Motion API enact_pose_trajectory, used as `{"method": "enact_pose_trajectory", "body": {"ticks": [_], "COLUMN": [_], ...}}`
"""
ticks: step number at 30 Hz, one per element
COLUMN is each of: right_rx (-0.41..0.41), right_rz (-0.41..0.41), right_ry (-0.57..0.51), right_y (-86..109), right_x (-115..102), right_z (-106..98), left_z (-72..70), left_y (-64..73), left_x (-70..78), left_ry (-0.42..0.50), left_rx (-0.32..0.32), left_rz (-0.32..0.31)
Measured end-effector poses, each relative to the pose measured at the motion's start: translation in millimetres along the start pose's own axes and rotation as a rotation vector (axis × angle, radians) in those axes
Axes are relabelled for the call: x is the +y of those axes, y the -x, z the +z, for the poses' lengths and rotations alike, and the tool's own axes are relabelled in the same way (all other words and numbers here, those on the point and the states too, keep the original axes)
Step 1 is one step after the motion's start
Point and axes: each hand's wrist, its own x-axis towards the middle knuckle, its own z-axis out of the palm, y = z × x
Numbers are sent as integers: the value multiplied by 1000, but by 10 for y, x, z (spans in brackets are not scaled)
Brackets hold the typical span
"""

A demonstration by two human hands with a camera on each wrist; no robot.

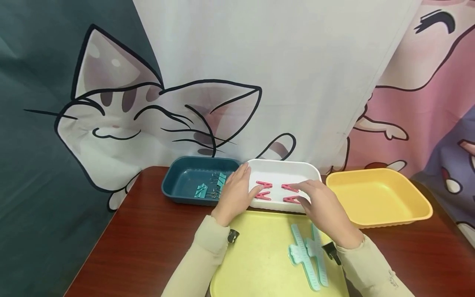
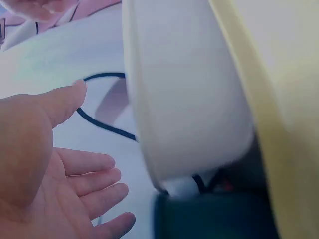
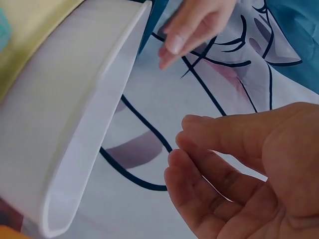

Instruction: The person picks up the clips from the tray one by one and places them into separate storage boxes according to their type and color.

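Observation:
My left hand hangs over the left end of the white tray, fingers extended and thumb held apart. In the left wrist view its palm shows with nothing in it. Over the tray's right side is my right hand, fingers loosely bent. The right wrist view shows this hand's thumb close to its fingertips, with no object between them. Inside the white tray lie several pink clothespins, among them one at the upper left and one partly behind the right fingers.
A dark teal tray with teal binder clips stands left of the white one. To the right is a yellow tray. Two mint sealing clips lie on a pale yellow board in front. A printed curtain hangs behind the table.

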Motion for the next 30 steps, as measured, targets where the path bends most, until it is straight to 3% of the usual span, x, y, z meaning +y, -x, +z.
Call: {"method": "enact_pose_trajectory", "body": {"ticks": [5,9,21,30], "right_rx": [-12,-58,-61,-240], "right_rz": [9,29,5,91], "right_ry": [3,7,15,3], "right_y": [190,359,816,995], "right_x": [31,44,159,213], "right_z": [-1,39,182,203], "left_z": [8,52,210,456], "left_y": [-119,-219,-425,-521], "left_x": [155,288,890,1295], "left_ry": [-5,-74,-157,-247], "left_rx": [-22,-45,-213,-302], "left_rz": [42,80,142,190]}}
